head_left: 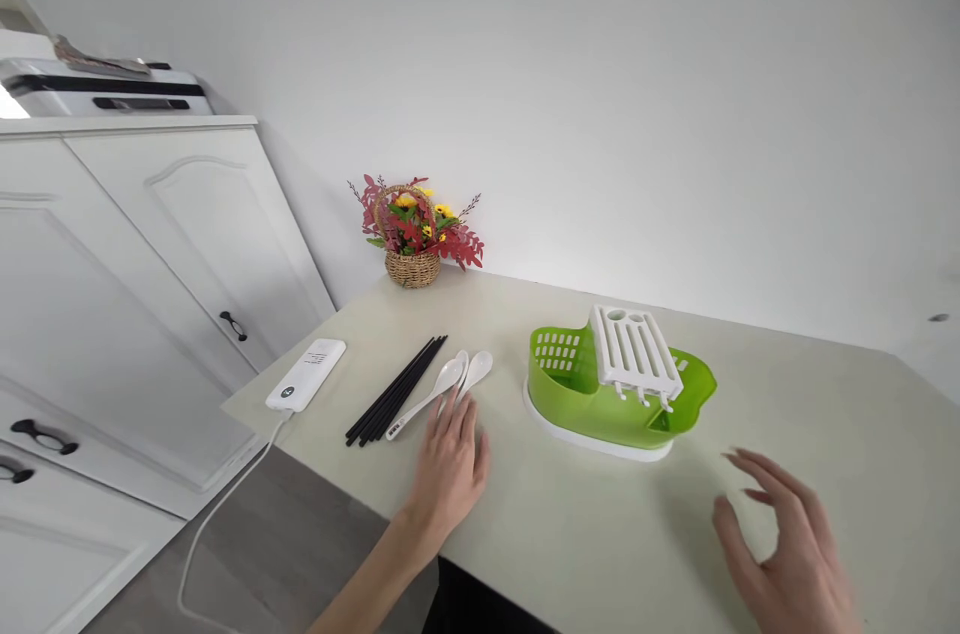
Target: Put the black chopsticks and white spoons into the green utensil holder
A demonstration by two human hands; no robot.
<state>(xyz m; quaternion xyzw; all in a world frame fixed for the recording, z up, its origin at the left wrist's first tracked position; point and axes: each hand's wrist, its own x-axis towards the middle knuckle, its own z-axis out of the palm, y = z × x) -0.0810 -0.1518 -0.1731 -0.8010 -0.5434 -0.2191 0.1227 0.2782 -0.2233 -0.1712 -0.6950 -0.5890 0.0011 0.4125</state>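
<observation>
The chopsticks (pixel 397 392) and spoons (pixel 448 374) we see lie outside the green rack (pixel 600 414), toward the tabletop's (pixel 570 534) left edge; our left hand (pixel 448 466) covers spoon handles, grip unclear; our right hand (pixel 799 544) hovers unclenched.

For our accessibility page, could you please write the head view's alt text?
A person's left hand partly covers white spoons beside black chopsticks on a table; the right hand hovers, open, near a green caddy bearing a white slotted rack, with a wicker flower basket behind.

A strip of bare counter (pixel 525 524) offers open passage between white spoons (pixel 448 374) and a green caddy (pixel 585 414) — its raised walls an obstacle — while black chopsticks (pixel 398 394) hem the spoons' left side.
</observation>
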